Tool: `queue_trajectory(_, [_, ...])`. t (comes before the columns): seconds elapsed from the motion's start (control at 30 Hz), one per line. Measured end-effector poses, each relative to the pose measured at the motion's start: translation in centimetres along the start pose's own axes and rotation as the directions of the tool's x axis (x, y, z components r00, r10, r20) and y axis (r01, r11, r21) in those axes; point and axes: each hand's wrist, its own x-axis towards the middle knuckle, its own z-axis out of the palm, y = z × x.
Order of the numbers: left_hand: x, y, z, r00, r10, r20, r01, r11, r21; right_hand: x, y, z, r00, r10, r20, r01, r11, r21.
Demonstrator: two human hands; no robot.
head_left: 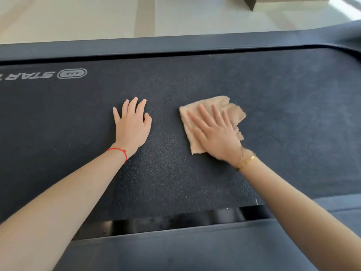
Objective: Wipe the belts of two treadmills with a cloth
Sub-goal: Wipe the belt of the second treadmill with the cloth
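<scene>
A dark textured treadmill belt (273,90) runs across the whole view, with a grey logo at its left end. On it lies a tan cloth (228,107), spread flat right of centre. My right hand (215,132) presses down on the cloth with straight, spread fingers and covers most of its middle. My left hand (131,124) rests flat on the bare belt to the left of the cloth, fingers straight, apart from it.
Grey side rails border the belt on the far side (156,45) and the near side (185,247). A dark gap (175,220) shows at the belt's near edge. Beyond the far rail is pale tiled floor (78,16); a dark box corner (251,2) stands at the top right.
</scene>
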Motion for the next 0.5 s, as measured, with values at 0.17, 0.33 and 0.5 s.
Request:
queue_trajectory(0.17, [-1.2, 1.8, 0.4, 0.999, -0.031, 0.012, 0.032, 0.996, -0.085, -7.9, -3.4, 0.8, 0.961, -0.267, 0.074, 0.269, 0.963, -0.012])
queue_trajectory(0.33, [-2.9, 4.5, 1.3, 0.999, 0.01, 0.034, -0.006, 0.995, -0.097, -10.1, 1.0, 0.0, 0.993, -0.113, 0.045, 0.114, 0.993, -0.024])
queue_trajectory(0.5, [-3.6, 5.5, 1.9, 0.999, 0.015, 0.028, -0.014, 0.999, -0.035, -6.8, 2.9, -0.5, 0.978, 0.207, -0.007, -0.207, 0.977, -0.04])
